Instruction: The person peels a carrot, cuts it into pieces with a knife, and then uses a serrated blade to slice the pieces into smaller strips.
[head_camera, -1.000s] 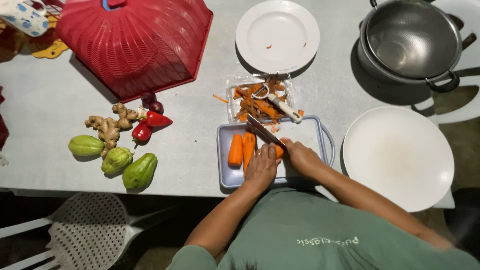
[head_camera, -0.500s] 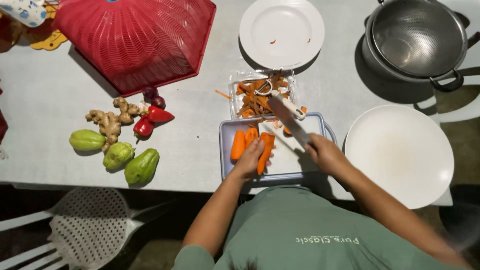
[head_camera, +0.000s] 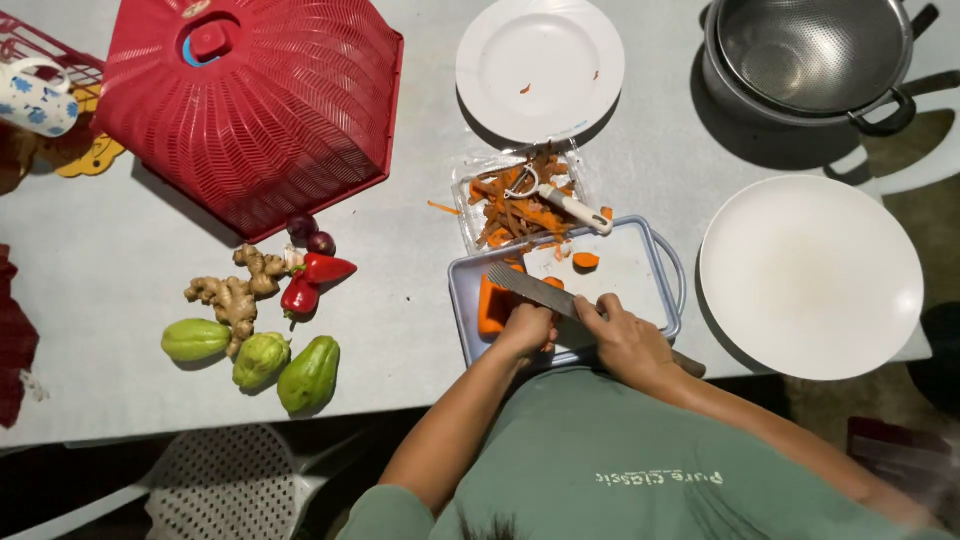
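Note:
A pale blue cutting board (head_camera: 640, 280) lies at the table's near edge. My left hand (head_camera: 526, 328) presses down on peeled orange carrots (head_camera: 490, 308) at the board's left side. My right hand (head_camera: 625, 338) is shut on a knife (head_camera: 535, 291), its blade lying across the carrots and pointing up-left. A cut carrot end (head_camera: 586, 260) lies alone on the board. Behind the board a clear tray (head_camera: 467, 215) holds carrot peels and a white-handled peeler (head_camera: 567, 206).
A large white plate (head_camera: 810, 277) sits to the right, a small white plate (head_camera: 540, 68) behind, a metal colander in a pot (head_camera: 805, 55) at the back right. Left are a red mesh food cover (head_camera: 250, 110), ginger (head_camera: 235, 290), red peppers (head_camera: 312, 280) and green chayotes (head_camera: 262, 358).
The knife was lifted off to the right, then brought back down across the carrots. My left hand regathered the carrots. A cut piece now lies on the board; the view shifted.

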